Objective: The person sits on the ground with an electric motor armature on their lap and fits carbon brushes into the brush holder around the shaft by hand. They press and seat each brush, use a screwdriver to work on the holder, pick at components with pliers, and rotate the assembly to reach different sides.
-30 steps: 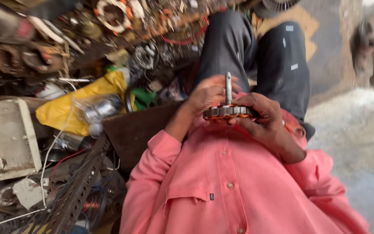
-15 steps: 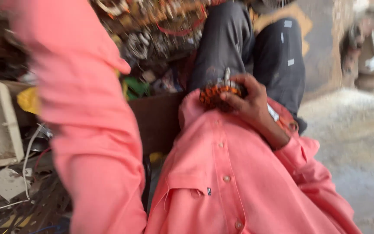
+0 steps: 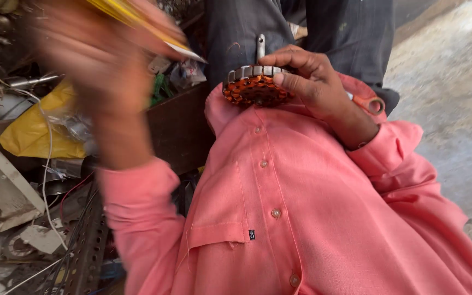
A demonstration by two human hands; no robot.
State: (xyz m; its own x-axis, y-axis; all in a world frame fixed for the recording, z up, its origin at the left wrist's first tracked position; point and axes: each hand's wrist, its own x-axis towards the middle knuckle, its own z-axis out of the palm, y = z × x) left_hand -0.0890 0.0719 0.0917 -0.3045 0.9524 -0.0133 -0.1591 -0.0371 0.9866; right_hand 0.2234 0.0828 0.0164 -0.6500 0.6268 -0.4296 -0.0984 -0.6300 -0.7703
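Head view, looking down the person's own front.

Right hand (image 3: 312,82): grip closed around a round motor stator (image 3: 255,87), fingers over its far rim, thumb on the near side. The stator shows orange-copper windings on its face and a grey laminated metal ring at its edge. It rests against the chest of the pink shirt (image 3: 301,207), just below the collar. A short grey shaft (image 3: 260,46) stands up from its far side, in front of the dark grey trousers (image 3: 301,27).

Left hand (image 3: 105,60): raised close to the camera and badly motion-blurred. A yellow flat item with a pale pointed tip (image 3: 154,33) lies across it; its kind is unclear, and I cannot tell whether the grip is closed on it.

Labels and packages:
- small dark square tag (image 3: 252,235) at the corner of the shirt's chest pocket.
- crumpled yellow bag (image 3: 34,136) on the floor, left of the body, beside a dark brown box (image 3: 178,128).
- white rectangular casing (image 3: 1,186) at the left edge, tilted.
- green scrap (image 3: 159,87) and small pale packet (image 3: 189,71) in the clutter beyond the box.

White wire (image 3: 46,164) trails over the clutter. Perforated grey metal strip (image 3: 86,251) lower left. Bare concrete floor (image 3: 449,98) on the right.
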